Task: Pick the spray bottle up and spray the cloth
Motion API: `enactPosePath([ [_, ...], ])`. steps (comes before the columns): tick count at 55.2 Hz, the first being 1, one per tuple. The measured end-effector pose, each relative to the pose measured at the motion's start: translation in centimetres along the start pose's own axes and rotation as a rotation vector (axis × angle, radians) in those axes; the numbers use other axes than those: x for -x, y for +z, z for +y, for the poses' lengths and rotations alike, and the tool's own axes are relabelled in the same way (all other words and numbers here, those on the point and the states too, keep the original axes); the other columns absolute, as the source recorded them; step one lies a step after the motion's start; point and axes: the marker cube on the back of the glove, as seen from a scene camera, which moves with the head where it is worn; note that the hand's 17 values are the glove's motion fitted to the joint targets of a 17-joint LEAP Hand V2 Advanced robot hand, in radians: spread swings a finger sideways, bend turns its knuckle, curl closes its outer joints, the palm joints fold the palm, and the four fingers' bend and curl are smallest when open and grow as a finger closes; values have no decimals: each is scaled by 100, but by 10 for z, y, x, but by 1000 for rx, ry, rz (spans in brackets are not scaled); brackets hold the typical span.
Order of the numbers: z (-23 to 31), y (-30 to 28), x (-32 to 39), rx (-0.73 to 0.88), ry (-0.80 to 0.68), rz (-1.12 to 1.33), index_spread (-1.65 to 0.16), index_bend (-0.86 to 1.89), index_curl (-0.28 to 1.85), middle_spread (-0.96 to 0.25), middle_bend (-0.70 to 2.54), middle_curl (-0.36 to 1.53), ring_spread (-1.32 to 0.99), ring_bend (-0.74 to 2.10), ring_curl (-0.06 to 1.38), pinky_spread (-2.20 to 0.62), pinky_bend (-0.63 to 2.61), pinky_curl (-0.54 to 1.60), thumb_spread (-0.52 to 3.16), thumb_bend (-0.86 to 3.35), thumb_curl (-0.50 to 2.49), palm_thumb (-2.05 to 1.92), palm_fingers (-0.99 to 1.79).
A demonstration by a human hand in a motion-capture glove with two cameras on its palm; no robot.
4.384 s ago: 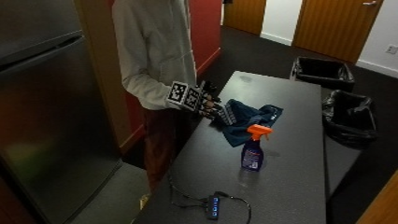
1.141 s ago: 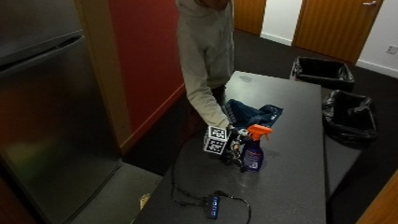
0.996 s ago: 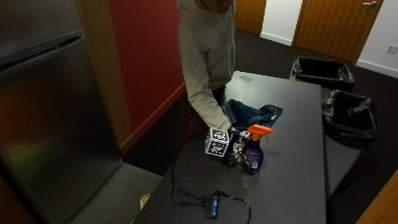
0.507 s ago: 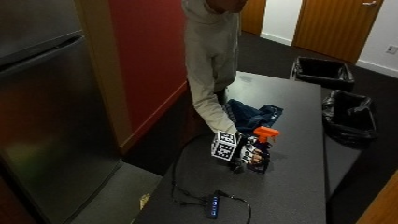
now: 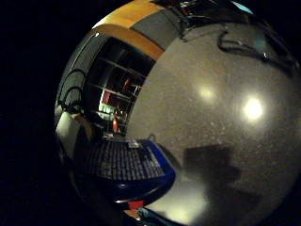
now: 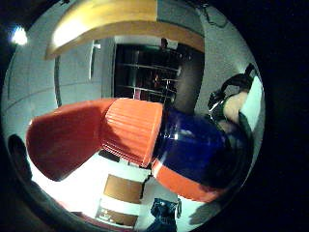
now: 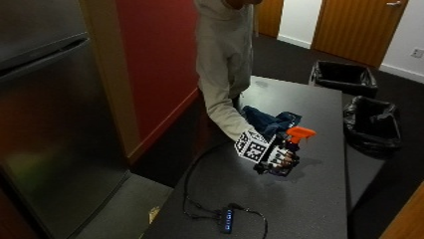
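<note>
Dark, speckled grey, the table (image 7: pixel 318 199) runs away from a red wall toward wooden doors, with two black bins (image 7: pixel 371 124) on the floor along its far side and a steel fridge (image 7: pixel 53 124) standing at the near left. A person in a pale long-sleeved top leans over the table, and the gloved right hand (image 7: pixel 278 158) has its fingers curled round the body of the spray bottle (image 7: pixel 291 149), whose orange trigger head points away from the wall (the bottle appears raised a little off the tabletop, with a shadow beneath it, though I cannot be sure of the gap). Half a second ago the bottle sat lower and more upright by the hand; a second ago it was standing on the table with the hand just reaching it. The blue cloth (image 7: pixel 271 121) lies bunched on the table just behind the hand, where it lay in the earlier frames. Near the front edge a small hub with a blue light (image 7: pixel 227 221) lies among black cable. From the thumb side of the palm the orange nozzle and blue bottle body (image 6: pixel 193 150) fill the view; from the little-finger side the bottle's printed label (image 5: pixel 124 160) sits close above the grey tabletop (image 5: pixel 221 108).
</note>
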Motion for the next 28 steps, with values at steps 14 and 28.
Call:
enactPosePath([
  [14, 9, -41, 110, 416, -397, 310, -24, 18, 42, -12, 35, 43, -21, 53, 38, -20, 41, 37, 36, -4, 65, 90, 130],
  [28, 59, -70, 198, 686, -696, 608, -24, 18, 44, -12, 35, 43, -21, 52, 39, -20, 42, 37, 33, -4, 68, 90, 131],
])
